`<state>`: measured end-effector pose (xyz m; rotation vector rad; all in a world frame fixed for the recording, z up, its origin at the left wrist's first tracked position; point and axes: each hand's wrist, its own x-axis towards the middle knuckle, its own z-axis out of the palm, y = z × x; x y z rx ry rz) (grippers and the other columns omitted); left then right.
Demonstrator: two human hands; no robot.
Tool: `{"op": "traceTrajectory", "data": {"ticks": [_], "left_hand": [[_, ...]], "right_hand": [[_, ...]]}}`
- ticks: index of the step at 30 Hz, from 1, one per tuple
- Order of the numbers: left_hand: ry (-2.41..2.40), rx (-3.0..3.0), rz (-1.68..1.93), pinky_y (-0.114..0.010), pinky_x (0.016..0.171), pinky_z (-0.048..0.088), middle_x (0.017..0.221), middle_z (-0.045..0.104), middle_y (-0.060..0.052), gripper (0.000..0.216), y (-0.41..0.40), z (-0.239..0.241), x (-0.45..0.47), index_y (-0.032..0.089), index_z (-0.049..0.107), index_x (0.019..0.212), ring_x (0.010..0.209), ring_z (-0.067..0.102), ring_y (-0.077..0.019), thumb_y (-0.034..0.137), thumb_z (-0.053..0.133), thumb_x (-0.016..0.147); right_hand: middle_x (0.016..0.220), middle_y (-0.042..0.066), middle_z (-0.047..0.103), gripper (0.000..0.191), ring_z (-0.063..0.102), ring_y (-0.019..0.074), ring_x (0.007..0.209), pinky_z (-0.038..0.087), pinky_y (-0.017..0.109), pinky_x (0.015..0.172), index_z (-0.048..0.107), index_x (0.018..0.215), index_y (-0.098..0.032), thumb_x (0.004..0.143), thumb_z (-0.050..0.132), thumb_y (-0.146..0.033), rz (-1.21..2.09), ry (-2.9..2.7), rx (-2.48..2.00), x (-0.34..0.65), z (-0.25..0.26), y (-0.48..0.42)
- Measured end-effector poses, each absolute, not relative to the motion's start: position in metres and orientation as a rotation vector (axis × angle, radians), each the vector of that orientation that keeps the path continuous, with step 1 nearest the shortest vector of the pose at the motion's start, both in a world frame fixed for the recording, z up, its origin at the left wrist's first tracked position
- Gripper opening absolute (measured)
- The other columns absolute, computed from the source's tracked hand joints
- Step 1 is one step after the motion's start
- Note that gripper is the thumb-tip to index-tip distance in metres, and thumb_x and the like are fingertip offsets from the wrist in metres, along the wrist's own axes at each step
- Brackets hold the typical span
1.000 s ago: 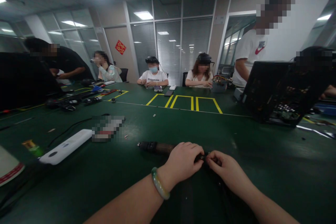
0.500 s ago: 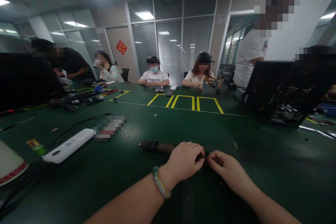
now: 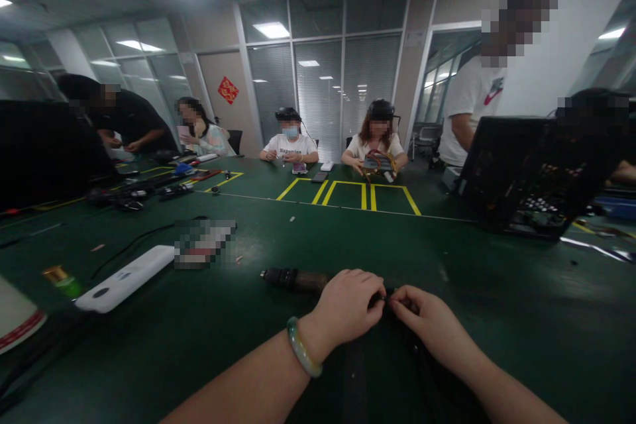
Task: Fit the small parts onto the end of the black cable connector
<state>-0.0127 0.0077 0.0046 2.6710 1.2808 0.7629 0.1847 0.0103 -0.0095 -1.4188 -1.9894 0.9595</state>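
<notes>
My left hand (image 3: 350, 305) and my right hand (image 3: 428, 323) meet fingertip to fingertip low in the middle of the view. Both are closed in a pinch on a small dark part (image 3: 386, 296) between them, too small to name. A green bangle (image 3: 302, 348) circles my left wrist. Just behind my left hand a dark cylindrical tool (image 3: 295, 279) lies on the green table (image 3: 348, 232). A dark flat object (image 3: 377, 371) sits under my hands, near the table's front edge.
A white oblong device (image 3: 126, 277) and a black cable lie to the left, with a small brass-topped item (image 3: 59, 277) beyond. An open black computer case (image 3: 529, 175) stands at the right. Several people sit around the far side; one stands at right. Yellow tape lines (image 3: 362, 193) mark the table.
My hands stay pinched together in the same spot. The seated person across the table has drawn a bundle of wires closer, and the standing person has shifted slightly.
</notes>
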Motion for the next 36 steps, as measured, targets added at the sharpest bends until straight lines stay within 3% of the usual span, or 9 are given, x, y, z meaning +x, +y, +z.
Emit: {"op": "traceTrajectory", "data": {"ticks": [13,36], "left_hand": [[1.271,2.685,0.725,-0.036,0.092,0.043,0.103,0.065,-0.002,0.014,0.0069,0.0066,-0.0142,0.021,0.060,0.095,0.097,0.058,-0.0203,0.017,0.058,0.081],[1.250,2.703,0.740,-0.036,0.091,0.043,0.105,0.066,-0.002,0.011,0.0113,0.0016,-0.0135,0.021,0.063,0.097,0.099,0.058,-0.0198,0.022,0.057,0.088]], "right_hand": [[0.075,-0.002,0.067,0.020,0.060,0.0162,0.069,0.041,0.023,0.059,0.066,0.086,-0.021,0.090,0.052,-0.035,0.975,-1.984,-1.404,0.1869,-0.0155,0.0133],[0.078,-0.001,0.068,0.021,0.062,0.0169,0.072,0.042,0.023,0.062,0.068,0.088,-0.021,0.089,0.054,-0.036,0.972,-1.953,-1.374,0.1855,-0.0150,0.0113]]}}
